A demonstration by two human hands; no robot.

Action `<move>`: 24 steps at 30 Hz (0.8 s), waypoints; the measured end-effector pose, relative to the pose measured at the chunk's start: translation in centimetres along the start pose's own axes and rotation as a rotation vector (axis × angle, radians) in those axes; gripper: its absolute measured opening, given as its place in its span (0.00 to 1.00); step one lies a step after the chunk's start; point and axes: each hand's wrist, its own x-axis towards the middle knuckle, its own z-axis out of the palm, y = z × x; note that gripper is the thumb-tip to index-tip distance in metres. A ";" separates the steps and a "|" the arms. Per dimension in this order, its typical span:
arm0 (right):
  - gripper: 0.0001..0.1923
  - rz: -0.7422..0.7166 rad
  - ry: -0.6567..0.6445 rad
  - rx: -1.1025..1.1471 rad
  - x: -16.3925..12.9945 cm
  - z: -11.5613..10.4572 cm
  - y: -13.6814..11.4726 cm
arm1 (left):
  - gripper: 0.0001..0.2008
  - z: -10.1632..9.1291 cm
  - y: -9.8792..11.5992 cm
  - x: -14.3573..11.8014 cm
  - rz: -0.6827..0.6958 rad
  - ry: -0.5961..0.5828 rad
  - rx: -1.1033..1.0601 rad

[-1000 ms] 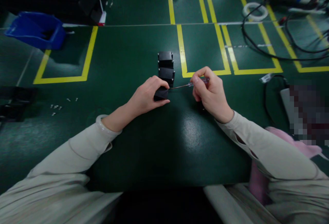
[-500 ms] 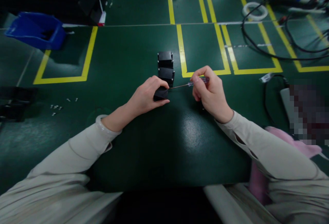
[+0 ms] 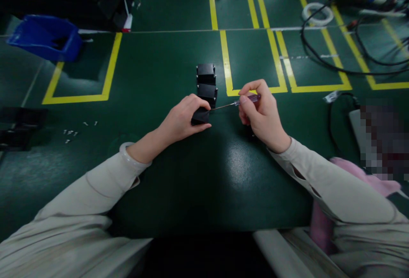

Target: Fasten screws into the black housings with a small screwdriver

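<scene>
My left hand (image 3: pixel 187 116) grips a small black block (image 3: pixel 200 116) on the green table, thumb on the near side and fingers over the far side. A screwdriver (image 3: pixel 254 98) with a clear purplish handle is held in my right hand (image 3: pixel 258 114). Its thin shaft points left, and the tip meets the block's right side close to my left fingertips; the exact contact spot is too small to make out. Just beyond the held block, two similar black blocks (image 3: pixel 207 92) stand in a row, with small shiny screws at their corners.
Several loose screws (image 3: pixel 70 133) lie at left, near dark parts (image 3: pixel 19 129). A blue bin (image 3: pixel 46 37) stands at the far left. Yellow tape outlines (image 3: pixel 254 90) mark the table. At right are a tape roll (image 3: pixel 317 14), black cables (image 3: pixel 319 61) and a pink cloth-like item (image 3: pixel 361 173).
The screwdriver handle and the fingers of my right hand have shifted very slightly. My left hand still holds the black block in the same place.
</scene>
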 end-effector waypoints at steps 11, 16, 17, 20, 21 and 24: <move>0.08 0.007 0.004 -0.003 0.1 0.0 -0.1 | 0.18 0.0 -0.1 0.0 -0.005 -0.011 0.001; 0.10 0.005 -0.013 -0.057 0.0 -0.1 -0.2 | 0.18 0.1 -0.1 0.0 0.006 0.000 -0.004; 0.11 -0.003 -0.014 -0.063 0.0 -0.1 -0.1 | 0.18 0.1 -0.1 0.0 0.005 0.002 -0.004; 0.10 -0.018 -0.004 -0.029 0.0 0.0 0.0 | 0.18 0.1 -0.1 0.0 0.005 0.006 -0.001; 0.10 -0.018 -0.002 -0.011 0.0 0.0 0.1 | 0.18 0.1 -0.1 0.0 0.007 0.008 -0.001; 0.10 -0.008 -0.001 0.013 0.1 -0.1 0.1 | 0.18 0.1 -0.1 0.0 0.013 0.014 -0.003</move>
